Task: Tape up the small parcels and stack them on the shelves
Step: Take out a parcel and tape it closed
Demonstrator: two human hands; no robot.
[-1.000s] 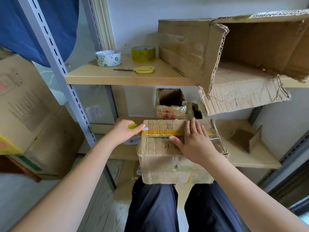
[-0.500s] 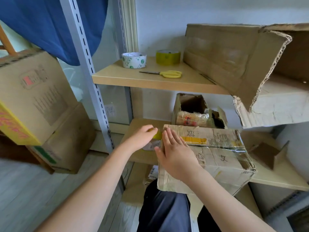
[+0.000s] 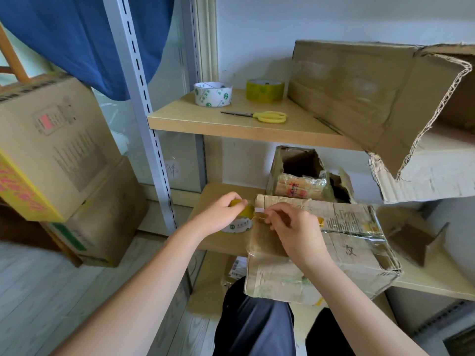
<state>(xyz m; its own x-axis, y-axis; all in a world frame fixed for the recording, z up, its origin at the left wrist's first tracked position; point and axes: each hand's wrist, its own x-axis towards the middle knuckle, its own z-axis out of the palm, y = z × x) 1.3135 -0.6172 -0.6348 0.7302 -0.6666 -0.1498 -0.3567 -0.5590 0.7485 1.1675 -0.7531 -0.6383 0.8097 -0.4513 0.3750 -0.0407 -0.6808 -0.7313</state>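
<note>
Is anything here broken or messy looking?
Yes. The big cardboard box on the top shelf is ripped open, its jagged torn flap hanging over the edge. The parcel being taped is crumpled, with old tape peeling. Behind it, a small box has a ragged open top.

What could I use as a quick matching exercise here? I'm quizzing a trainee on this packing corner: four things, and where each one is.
Things:
1. yellow scissors
2. white tape roll
3. worn parcel
4. blue cloth

Places:
A. hanging at upper left
B. on the lower shelf's front edge, over the person's lap
C. upper shelf, front, lying flat
D. upper shelf, back left, beside the yellow roll

Pairs: 1-C, 2-D, 3-B, 4-A
</note>
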